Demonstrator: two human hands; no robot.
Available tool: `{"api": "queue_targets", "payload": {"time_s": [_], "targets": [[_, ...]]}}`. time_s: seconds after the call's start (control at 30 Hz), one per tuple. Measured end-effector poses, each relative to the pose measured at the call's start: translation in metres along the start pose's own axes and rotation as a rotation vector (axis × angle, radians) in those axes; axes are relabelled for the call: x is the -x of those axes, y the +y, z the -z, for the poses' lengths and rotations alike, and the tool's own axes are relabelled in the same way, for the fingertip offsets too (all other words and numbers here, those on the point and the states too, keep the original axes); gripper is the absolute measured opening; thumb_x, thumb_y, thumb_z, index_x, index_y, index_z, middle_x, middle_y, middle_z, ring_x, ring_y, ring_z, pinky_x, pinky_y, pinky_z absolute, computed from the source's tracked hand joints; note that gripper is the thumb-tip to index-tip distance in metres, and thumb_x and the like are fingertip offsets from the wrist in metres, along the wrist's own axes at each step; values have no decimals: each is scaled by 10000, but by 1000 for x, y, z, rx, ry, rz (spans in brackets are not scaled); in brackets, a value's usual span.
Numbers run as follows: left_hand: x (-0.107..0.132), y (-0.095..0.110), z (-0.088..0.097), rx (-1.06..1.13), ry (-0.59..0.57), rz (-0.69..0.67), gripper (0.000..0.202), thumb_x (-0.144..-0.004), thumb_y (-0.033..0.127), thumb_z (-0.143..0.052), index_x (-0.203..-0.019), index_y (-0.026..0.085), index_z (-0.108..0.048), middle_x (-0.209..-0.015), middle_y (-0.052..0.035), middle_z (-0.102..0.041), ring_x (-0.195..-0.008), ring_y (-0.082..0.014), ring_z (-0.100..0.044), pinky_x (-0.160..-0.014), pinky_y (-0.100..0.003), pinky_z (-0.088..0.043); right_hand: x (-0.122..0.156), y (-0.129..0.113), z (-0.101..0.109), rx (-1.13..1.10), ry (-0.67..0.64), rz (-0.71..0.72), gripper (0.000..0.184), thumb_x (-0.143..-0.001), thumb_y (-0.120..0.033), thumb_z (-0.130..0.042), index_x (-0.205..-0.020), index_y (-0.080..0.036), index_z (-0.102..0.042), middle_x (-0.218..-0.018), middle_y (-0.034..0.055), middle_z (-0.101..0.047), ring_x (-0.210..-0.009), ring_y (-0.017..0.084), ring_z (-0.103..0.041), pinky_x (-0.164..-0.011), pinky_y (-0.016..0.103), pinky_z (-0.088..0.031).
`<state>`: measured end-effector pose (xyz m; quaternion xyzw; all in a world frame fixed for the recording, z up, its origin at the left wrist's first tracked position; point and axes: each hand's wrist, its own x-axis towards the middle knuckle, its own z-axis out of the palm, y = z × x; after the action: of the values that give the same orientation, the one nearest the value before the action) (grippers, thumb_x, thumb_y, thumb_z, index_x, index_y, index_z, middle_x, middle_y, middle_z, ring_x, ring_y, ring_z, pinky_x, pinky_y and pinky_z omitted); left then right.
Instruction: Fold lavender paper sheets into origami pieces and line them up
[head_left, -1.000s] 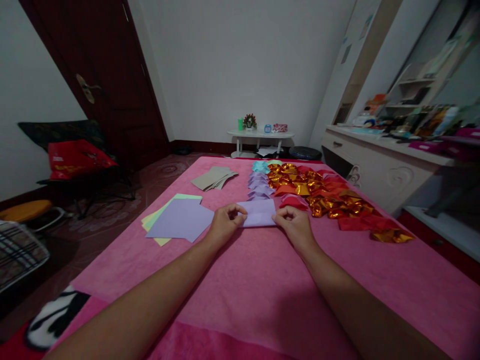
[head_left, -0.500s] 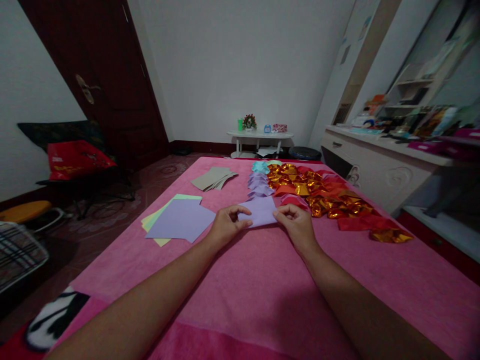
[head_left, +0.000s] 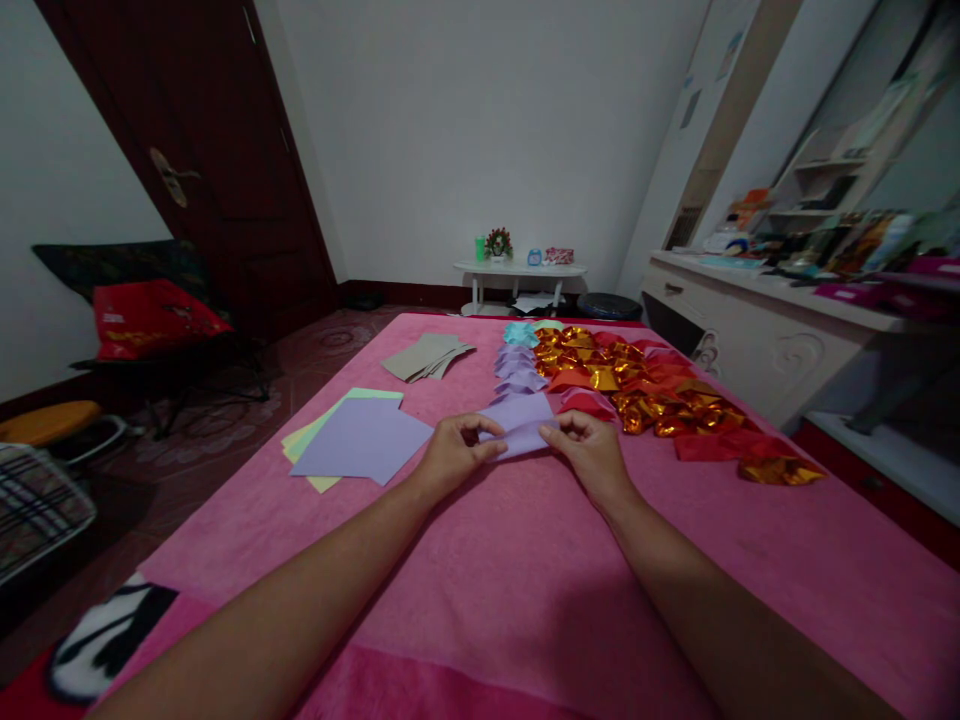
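Note:
Between my two hands is a sheet of lilac paper [head_left: 521,415] with a crease running across its near part. My left hand [head_left: 461,448] pinches its left side between thumb and fingers. On the right side, my right hand [head_left: 589,450] grips the near edge with thumb and fingertips. Just beyond the sheet, a row of folded lilac paper pieces [head_left: 519,370] reaches away from me. Flat lilac sheets [head_left: 360,440] lie to the left of my left hand, over yellow and green ones [head_left: 324,484].
A fanned stack of grey-brown paper [head_left: 427,358] lies at the far left of the pink cloth [head_left: 480,580]. Many folded gold and red foil pieces [head_left: 637,375] cover the far right. Beyond stand a small white table [head_left: 517,269] and, at right, a drawer desk [head_left: 750,310].
The near part of the lilac paper now shows a crease and a raised fold that was flatter before. My right hand has shifted slightly left.

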<state>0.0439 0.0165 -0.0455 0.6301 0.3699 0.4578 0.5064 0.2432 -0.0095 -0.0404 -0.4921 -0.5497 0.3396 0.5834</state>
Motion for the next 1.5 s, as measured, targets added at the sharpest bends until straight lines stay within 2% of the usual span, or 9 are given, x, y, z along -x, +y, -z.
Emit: {"api": "queue_targets", "payload": {"time_s": [0.13,0.37,0.6,0.87,0.97,1.07,1.13,1.37,1.5], "targets": [[1,5,0,-27,26,-12,205,-622,294,-743,-700,117,-673,-588,5,-586,-507,-84,-473,-496,-198,-356,1,-3,0,46,28,56,223,-660,-383,-711,-677,-171,-646,-645,6,-630,-563,139,-526,-539,252,-412],[3,12,2,-106,-103,-122,252,-741,363,-654,-693,120,-700,-695,-21,-624,-601,-101,-505,-557,-202,-371,3,-12,1,30,103,139,143,-675,-325,-704,-651,-198,-643,-669,7,-618,-613,156,-541,-594,271,-439],[4,15,3,-40,22,4,354,-694,455,-678,-688,102,-693,-601,-36,-614,-532,-104,-488,-509,-207,-353,5,-15,-4,43,-102,122,201,-649,-345,-715,-763,-181,-688,-830,39,-659,-743,187,-578,-670,286,-464],[5,15,2,76,42,10,396,-767,466,-615,-618,100,-644,-575,-23,-577,-491,-79,-471,-474,-194,-333,6,-10,-3,64,-171,65,345,-744,-463,-631,-586,-160,-678,-727,46,-589,-599,136,-519,-522,246,-426],[4,14,2,97,25,33,350,-737,424,-666,-833,88,-695,-645,-33,-621,-529,-83,-497,-516,-196,-374,7,-12,-4,67,-190,53,344,-747,-463,-628,-594,-161,-690,-765,57,-607,-627,150,-537,-523,249,-429],[4,12,3,93,3,47,587,-674,372,-738,-1182,114,-597,-730,-28,-647,-581,-95,-526,-556,-206,-405,8,-15,-5,100,-220,115,294,-743,-417,-642,-581,-176,-685,-815,61,-645,-743,194,-580,-622,282,-465],[4,10,3,72,-22,35,675,-642,341,-767,-1244,123,-554,-720,-14,-639,-599,-101,-531,-560,-205,-405,8,-16,-6,110,-233,157,210,-724,-371,-668,-621,-191,-702,-863,54,-670,-813,213,-598,-711,313,-474],[5,9,3,111,-60,32,575,-615,320,-784,-1132,120,-634,-714,-13,-641,-600,-99,-528,-571,-204,-408,8,-14,-5,144,-222,175,104,-683,-291,-703,-635,-199,-712,-798,44,-672,-766,208,-610,-691,312,-467],[5,12,3,46,-38,-16,335,-712,415,-691,-748,83,-709,-677,-38,-632,-579,-97,-499,-544,-202,-371,7,-15,-5,146,-218,184,112,-699,-304,-689,-700,-196,-720,-819,43,-671,-800,212,-605,-736,323,-463]]}}
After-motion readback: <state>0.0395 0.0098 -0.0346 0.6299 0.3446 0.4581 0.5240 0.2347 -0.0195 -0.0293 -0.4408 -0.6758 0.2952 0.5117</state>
